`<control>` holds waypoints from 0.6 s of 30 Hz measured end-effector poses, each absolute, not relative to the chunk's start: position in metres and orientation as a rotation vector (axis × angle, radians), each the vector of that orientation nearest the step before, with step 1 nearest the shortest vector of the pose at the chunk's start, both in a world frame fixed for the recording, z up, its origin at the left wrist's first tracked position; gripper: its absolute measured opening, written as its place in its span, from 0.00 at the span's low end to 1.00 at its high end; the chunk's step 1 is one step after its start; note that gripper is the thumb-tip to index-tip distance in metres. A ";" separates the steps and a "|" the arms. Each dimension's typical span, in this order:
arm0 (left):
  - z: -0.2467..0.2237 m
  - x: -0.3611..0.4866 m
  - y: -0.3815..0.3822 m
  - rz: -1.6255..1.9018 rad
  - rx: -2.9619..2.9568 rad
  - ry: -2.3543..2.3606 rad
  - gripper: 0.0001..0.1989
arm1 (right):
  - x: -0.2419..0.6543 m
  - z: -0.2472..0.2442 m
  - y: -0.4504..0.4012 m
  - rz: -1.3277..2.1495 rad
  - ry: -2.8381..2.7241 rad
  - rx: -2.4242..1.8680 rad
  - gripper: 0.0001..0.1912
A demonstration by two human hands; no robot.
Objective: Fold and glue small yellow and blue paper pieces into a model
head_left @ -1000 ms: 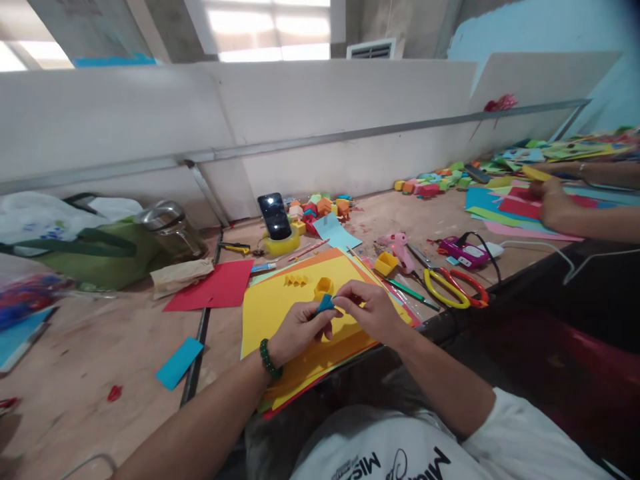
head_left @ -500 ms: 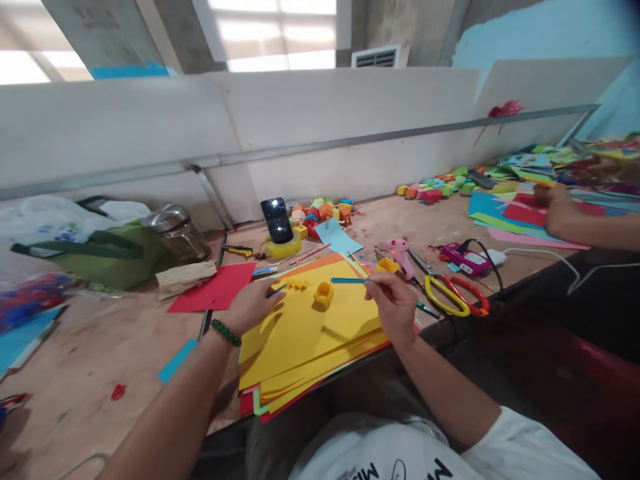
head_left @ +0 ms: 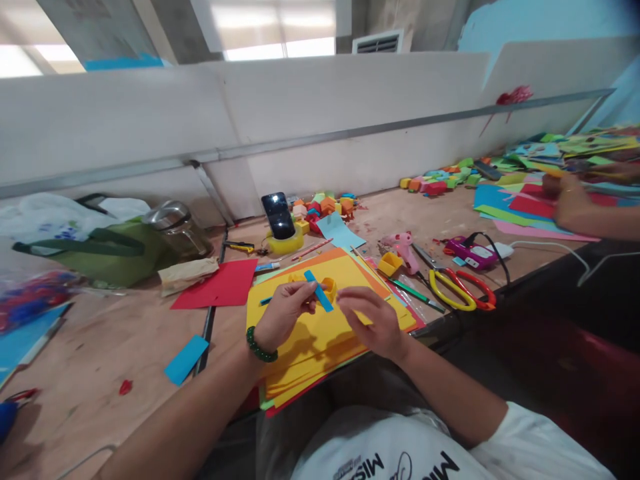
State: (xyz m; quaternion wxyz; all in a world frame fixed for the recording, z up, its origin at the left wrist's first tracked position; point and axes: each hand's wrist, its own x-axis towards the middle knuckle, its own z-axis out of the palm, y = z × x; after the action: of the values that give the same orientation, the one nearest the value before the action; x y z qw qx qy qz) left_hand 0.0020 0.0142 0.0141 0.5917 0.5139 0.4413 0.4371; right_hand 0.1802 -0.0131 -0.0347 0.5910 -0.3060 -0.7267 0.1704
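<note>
My left hand pinches a blue paper strip above a stack of yellow paper sheets. Just right of the strip hovers my right hand, its fingers apart and holding nothing. Partly hidden behind the strip, a small folded yellow paper piece rests on the stack. A short dark blue piece lies left of my left hand's fingers. Yellow bits behind that hand are mostly covered.
Right of the stack lie a green cutter, a yellow paper box, a pink glue gun and scissors. Behind stands a phone on a tape roll. A co-worker's hand is at far right.
The blue strip has passed from my right hand to my left, which moved right to the middle of the stack. My right hand has let go and its fingers have spread.
</note>
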 end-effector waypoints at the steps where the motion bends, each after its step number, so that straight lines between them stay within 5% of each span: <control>1: 0.011 0.001 0.015 1.050 1.197 1.051 0.23 | 0.179 -0.032 -0.013 0.531 -1.589 -0.768 0.06; 7: -0.007 -0.001 0.012 1.082 1.369 1.109 0.19 | 0.163 -0.026 -0.014 1.264 -1.281 -0.885 0.20; 18: -0.007 -0.001 0.011 1.016 1.366 1.112 0.19 | 0.153 -0.043 -0.020 1.391 -1.273 -0.850 0.18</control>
State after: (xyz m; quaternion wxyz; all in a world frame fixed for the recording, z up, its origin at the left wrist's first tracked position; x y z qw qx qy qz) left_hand -0.0008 0.0114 -0.0070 0.5261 0.5712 0.4650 0.4251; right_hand 0.1532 -0.0204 -0.0428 0.5110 -0.3534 -0.5290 0.5781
